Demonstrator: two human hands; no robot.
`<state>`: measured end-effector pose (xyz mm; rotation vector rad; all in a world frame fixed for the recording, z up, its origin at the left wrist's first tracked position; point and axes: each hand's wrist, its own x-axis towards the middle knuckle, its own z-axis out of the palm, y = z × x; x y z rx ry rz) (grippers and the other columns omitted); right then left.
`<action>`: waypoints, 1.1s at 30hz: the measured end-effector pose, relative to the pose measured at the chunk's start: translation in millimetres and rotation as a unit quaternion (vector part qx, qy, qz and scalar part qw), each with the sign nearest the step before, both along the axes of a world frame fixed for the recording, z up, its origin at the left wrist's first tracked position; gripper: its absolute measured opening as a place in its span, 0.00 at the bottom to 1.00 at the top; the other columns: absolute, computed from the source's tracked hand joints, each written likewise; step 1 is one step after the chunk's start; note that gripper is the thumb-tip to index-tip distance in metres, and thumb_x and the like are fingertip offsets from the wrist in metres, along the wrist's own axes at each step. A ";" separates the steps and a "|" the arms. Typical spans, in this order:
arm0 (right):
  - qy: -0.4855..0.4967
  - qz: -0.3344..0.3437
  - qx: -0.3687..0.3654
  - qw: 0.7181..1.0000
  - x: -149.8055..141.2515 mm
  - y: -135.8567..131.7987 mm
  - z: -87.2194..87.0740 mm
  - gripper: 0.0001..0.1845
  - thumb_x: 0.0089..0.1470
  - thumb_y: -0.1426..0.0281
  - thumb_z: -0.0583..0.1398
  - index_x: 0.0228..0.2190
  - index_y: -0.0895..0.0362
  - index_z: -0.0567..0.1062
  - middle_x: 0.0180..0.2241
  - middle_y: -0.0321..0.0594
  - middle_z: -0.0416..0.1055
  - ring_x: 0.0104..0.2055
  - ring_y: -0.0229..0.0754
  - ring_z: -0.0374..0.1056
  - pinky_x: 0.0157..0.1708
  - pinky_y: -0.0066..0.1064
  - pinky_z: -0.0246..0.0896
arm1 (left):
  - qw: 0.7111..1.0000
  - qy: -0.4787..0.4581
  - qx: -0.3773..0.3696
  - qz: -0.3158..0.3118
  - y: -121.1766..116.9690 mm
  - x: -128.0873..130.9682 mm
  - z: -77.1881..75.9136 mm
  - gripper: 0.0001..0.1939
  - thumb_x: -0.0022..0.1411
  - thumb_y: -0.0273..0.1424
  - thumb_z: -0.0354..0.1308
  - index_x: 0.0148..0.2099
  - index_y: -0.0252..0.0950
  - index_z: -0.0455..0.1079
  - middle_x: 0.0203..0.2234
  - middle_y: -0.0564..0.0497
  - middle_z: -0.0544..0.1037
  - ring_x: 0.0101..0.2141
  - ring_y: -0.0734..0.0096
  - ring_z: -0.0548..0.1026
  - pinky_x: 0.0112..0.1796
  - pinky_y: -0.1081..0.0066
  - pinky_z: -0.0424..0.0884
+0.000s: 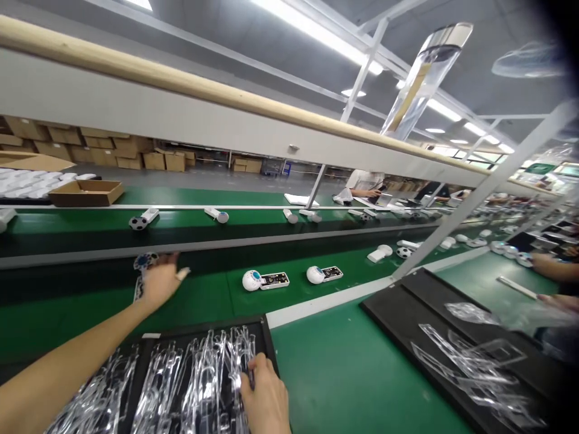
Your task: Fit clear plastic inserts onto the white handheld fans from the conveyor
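Observation:
My left hand (159,282) reaches over the belt, thumb stretched away from the fingers and slightly blurred. Partly hidden beneath it lies a white device with a dark-patterned round head (145,261); I cannot tell whether they touch. At the right side of a black tray (268,346), my right hand (266,392) has its fingers curled in beside the clear plastic pieces (205,374). What those fingers grip is hidden. Further right on the belt lie two white round-headed devices, one nearer (265,280) and one farther (323,274), their circuit boards exposed.
A second black tray (393,307) with loose clear pieces stands at right. A slanted white post (474,187) rises beside it. Behind the belt runs an upper green shelf (253,220) carrying more devices. Other people's hands (554,265) show at the far right.

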<state>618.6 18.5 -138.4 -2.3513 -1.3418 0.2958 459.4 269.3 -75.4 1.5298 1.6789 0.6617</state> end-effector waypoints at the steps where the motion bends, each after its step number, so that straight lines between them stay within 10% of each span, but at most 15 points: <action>1: 0.026 0.008 0.030 0.999 2.0 -2.2 -6.9 0.07 0.47 0.76 0.52 0.28 0.53 0.64 0.23 0.35 0.66 0.23 0.42 0.67 0.22 0.29 0.56 | 1.000 -0.002 -0.015 -0.026 -5.0 24.4 -4.7 0.27 0.50 0.42 0.58 0.51 0.38 0.63 0.50 0.37 0.69 0.56 0.41 0.60 0.41 0.58 0.68; 5: 0.136 0.008 0.140 0.981 1.8 -10.0 -36.2 0.16 0.42 0.78 0.52 0.36 0.52 0.63 0.19 0.29 0.63 0.20 0.38 0.64 0.24 0.26 0.58 | 0.984 -0.045 -0.137 -0.103 -25.9 128.8 -31.8 0.28 0.49 0.51 0.55 0.41 0.31 0.68 0.26 0.39 0.77 0.26 0.54 0.78 0.25 0.65 0.72; 10: 0.130 0.013 0.153 0.980 -7.3 -10.2 -39.6 0.17 0.43 0.77 0.50 0.36 0.52 0.69 0.23 0.33 0.67 0.25 0.40 0.67 0.28 0.28 0.60 | 0.984 -0.114 -0.104 -0.084 -44.2 177.3 -40.6 0.27 0.57 0.44 0.50 0.50 0.27 0.59 0.38 0.35 0.75 0.29 0.65 0.77 0.26 0.69 0.72; 16: 0.108 0.006 0.264 0.958 -1.1 -17.2 19.3 0.08 0.55 0.72 0.45 0.28 0.52 0.61 0.24 0.36 0.64 0.25 0.39 0.65 0.28 0.27 0.59 | 0.971 -0.187 0.091 -0.119 -66.6 114.0 22.0 0.33 0.43 0.40 0.65 0.51 0.39 0.59 0.45 0.48 0.73 0.43 0.63 0.72 0.44 0.69 0.67; 20: 0.015 0.048 0.224 0.973 0.9 -11.4 63.4 0.21 0.56 0.75 0.41 0.49 0.54 0.60 0.28 0.40 0.70 0.23 0.39 0.66 0.23 0.28 0.58 | 0.941 -0.332 0.032 -0.056 -89.5 63.8 60.2 0.29 0.45 0.47 0.62 0.45 0.33 0.65 0.39 0.45 0.74 0.40 0.62 0.72 0.38 0.69 0.67; 25: -0.185 0.138 0.179 0.956 -23.3 14.5 91.5 0.38 0.50 0.84 0.40 0.61 0.49 0.46 0.27 0.38 0.68 0.20 0.39 0.64 0.18 0.28 0.53 | 0.902 -0.422 -0.092 -0.001 -122.3 22.3 74.9 0.29 0.44 0.49 0.63 0.42 0.34 0.64 0.32 0.48 0.74 0.32 0.65 0.73 0.32 0.69 0.68; 33: -0.226 0.112 0.193 0.948 -93.1 11.1 85.3 0.26 0.59 0.69 0.46 0.59 0.56 0.53 0.36 0.51 0.65 0.36 0.53 0.63 0.29 0.41 0.62 | 0.873 -0.474 -0.094 0.064 -168.1 -5.4 82.3 0.28 0.46 0.47 0.63 0.44 0.36 0.63 0.33 0.50 0.71 0.33 0.69 0.70 0.34 0.71 0.65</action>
